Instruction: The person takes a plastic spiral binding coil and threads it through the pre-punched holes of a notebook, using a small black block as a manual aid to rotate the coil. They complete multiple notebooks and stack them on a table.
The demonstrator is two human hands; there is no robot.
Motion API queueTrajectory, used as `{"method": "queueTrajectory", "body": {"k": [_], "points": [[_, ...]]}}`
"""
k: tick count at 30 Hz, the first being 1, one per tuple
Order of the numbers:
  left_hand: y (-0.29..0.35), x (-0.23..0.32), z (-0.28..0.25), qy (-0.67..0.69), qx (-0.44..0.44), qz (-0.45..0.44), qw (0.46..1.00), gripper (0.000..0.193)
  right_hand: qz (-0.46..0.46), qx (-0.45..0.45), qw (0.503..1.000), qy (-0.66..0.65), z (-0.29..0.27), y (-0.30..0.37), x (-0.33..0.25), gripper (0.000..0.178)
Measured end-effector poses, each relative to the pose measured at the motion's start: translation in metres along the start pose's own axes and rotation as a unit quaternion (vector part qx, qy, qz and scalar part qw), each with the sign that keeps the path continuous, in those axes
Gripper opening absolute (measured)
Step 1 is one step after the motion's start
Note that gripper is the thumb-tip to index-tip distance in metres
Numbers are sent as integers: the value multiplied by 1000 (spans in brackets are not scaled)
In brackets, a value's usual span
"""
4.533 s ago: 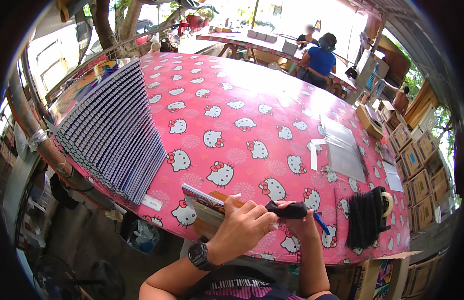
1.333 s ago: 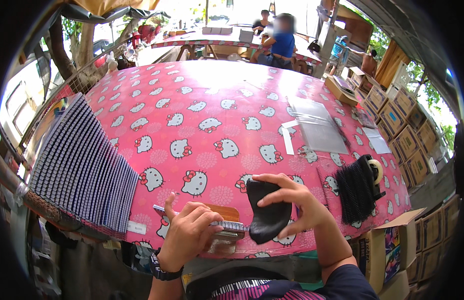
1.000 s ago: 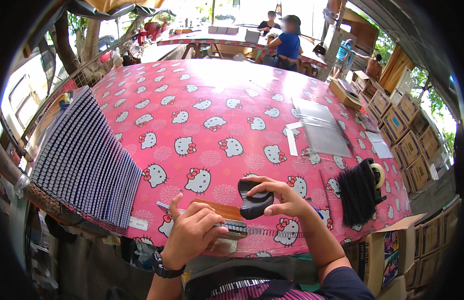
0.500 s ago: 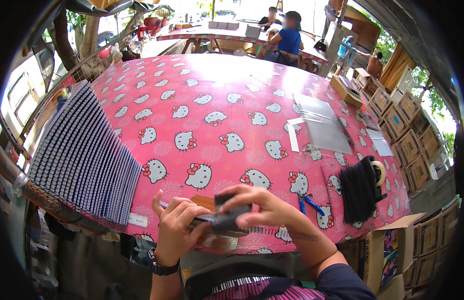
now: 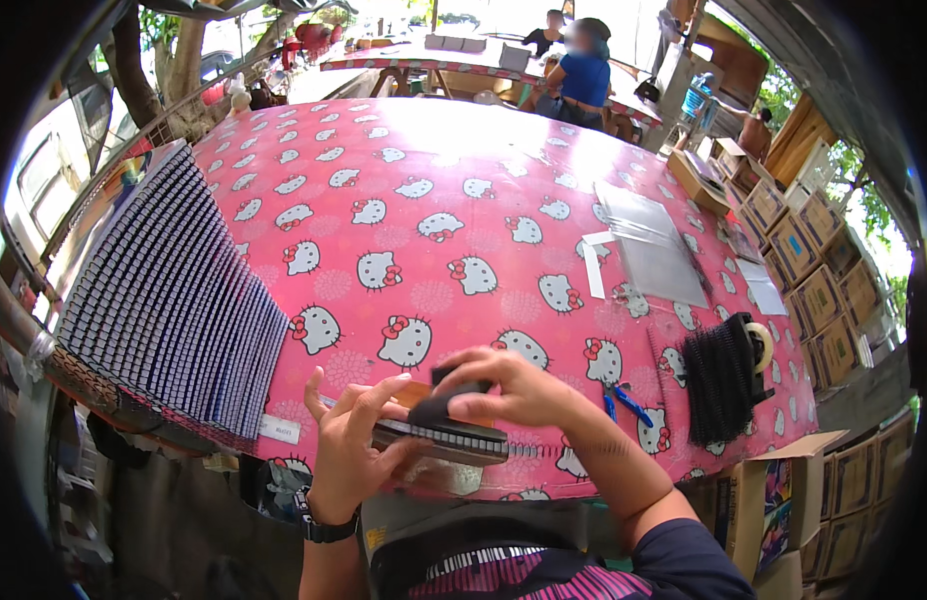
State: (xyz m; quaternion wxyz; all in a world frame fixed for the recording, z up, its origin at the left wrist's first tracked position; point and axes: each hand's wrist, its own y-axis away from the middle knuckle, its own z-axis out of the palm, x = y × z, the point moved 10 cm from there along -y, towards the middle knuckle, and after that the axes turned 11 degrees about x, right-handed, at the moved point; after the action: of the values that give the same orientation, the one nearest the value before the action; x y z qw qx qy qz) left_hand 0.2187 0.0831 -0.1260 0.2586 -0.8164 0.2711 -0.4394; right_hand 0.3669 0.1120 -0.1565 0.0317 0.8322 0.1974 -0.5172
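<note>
Close to the table's near edge, my left hand is closed round the left end of a notebook, whose punched spine edge faces me. A thin dark spiral coil sticks out from the spine's right end, passing by my right forearm. My right hand grips a soft black pad, which rests against the top of the spine. Motion blurs the pad and fingertips slightly. Beneath the notebook, a clear plastic-looking object is partly hidden.
Bound notebooks form a tall stack at left. To the right lie blue-handled pliers, a bundle of black coils, a tape dispenser and clear plastic sheets. An open carton stands beside the table. People are at the back.
My right hand and the black pad have shifted left along the spine, exposing more of its row of loops. The view has also shifted slightly.
</note>
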Motion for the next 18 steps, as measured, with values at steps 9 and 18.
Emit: {"method": "queueTrajectory", "body": {"k": [9, 18], "points": [[10, -44, -19, 233, 185, -127, 946, 77, 0, 66, 996, 64, -7, -7, 6, 45], [42, -97, 19, 524, 152, -285, 788, 36, -65, -1, 984, -168, 6, -18, -12, 40]]}}
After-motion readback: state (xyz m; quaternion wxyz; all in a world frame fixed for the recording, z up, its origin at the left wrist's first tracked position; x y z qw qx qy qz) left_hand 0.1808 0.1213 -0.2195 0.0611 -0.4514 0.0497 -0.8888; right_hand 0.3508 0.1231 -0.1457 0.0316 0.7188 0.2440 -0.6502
